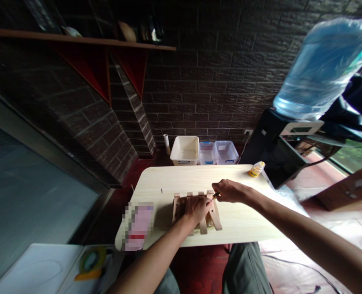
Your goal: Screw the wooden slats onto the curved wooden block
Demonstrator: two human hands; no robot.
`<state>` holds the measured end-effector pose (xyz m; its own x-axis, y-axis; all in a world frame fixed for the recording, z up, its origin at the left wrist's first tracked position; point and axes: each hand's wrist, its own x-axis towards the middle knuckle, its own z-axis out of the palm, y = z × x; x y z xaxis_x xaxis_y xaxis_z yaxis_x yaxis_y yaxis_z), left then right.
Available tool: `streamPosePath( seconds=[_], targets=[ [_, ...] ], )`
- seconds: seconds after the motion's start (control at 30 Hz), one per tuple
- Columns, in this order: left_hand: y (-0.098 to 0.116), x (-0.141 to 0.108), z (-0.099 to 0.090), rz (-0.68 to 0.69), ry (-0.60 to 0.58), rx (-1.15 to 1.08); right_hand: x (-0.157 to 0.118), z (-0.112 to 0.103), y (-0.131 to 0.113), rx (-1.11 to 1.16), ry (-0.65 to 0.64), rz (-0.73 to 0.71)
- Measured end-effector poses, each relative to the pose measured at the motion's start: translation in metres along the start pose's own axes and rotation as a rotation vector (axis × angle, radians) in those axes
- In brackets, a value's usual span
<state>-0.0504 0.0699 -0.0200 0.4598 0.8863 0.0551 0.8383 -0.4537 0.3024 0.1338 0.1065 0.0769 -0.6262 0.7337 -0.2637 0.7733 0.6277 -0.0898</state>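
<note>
On the pale table [242,220] rests a small slatted wooden piece [203,226], its light slats joined by crosspieces and dotted with dark holes. My left hand [197,209] lies over its middle, fingers closed at the right-hand slats. My right hand [229,191] is a fist around a small screwdriver [216,195] with a dark and yellowish handle. The tool points down-left at the slat by my left fingertips. Its tip is too small to make out, and my left hand and forearm hide part of the slats.
A yellow-capped bottle [256,169] stands at the far right corner. A small dark screw-like piece [161,190] and a blurred pink item [139,226] are on the left. Behind the table are a cream bin [185,150], clear boxes [226,151] and a water dispenser [266,143].
</note>
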Motion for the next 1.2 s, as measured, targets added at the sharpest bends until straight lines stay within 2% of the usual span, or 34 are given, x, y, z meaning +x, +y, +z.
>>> streamPosePath(
  seconds=[0.53, 0.7, 1.2],
  targets=[
    [0.0, -0.001, 0.003, -0.023, 0.038, -0.024, 0.0, -0.003, -0.003, -0.025, 0.019, -0.017],
    [0.001, -0.001, 0.002, -0.058, 0.014, -0.03, 0.0, -0.002, -0.004, -0.027, 0.03, -0.021],
    [0.003, 0.0, -0.008, -0.049, -0.038, -0.066, 0.0, -0.001, -0.002, -0.011, 0.014, -0.004]
  ],
)
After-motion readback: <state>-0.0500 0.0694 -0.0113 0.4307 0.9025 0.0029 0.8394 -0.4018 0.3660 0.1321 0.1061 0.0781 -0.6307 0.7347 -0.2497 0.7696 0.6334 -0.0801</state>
